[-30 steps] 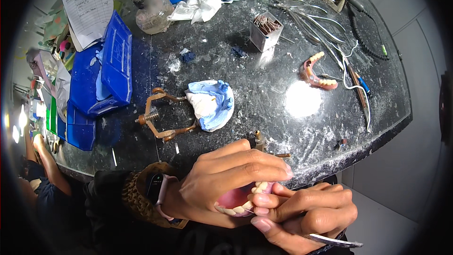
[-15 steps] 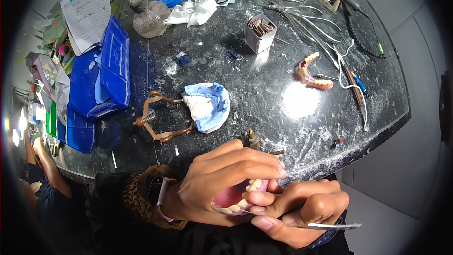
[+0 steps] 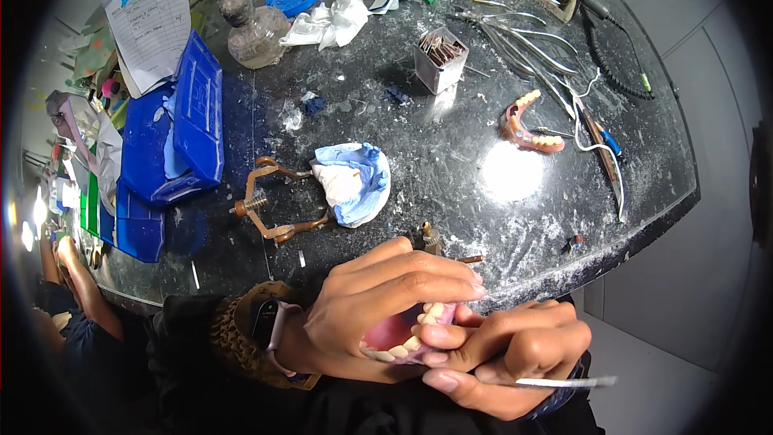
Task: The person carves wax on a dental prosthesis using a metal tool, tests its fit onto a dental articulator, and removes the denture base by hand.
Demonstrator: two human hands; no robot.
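A pink denture with cream teeth [image 3: 393,329] sits in my left hand [image 3: 362,302], whose fingers curl over and around it at the lower middle of the head view. My right hand [image 3: 523,354] is closed on a slim metal tool [image 3: 564,381], whose flat handle sticks out to the right. The right fingertips touch the teeth; the tool's working tip is too small to make out. Just beyond my fingers stands a small brass fitting [image 3: 427,234]. A blue-and-white cast [image 3: 354,181] lies above it, beside a bronze-coloured articulator frame [image 3: 251,204].
Blue bins [image 3: 193,113], a glass flask [image 3: 253,32] and crumpled tissue [image 3: 330,20] lie on the dusty dark bench [image 3: 451,169]. A box of small pieces [image 3: 440,60], another denture [image 3: 531,125] and pliers [image 3: 527,40] are farther back. Another person's arm [image 3: 80,278] is at far left.
Both my hands have shifted slightly left, still around the denture. The tool's handle in my right hand has risen and tilted a little. The bench items appear slightly shifted with the view.
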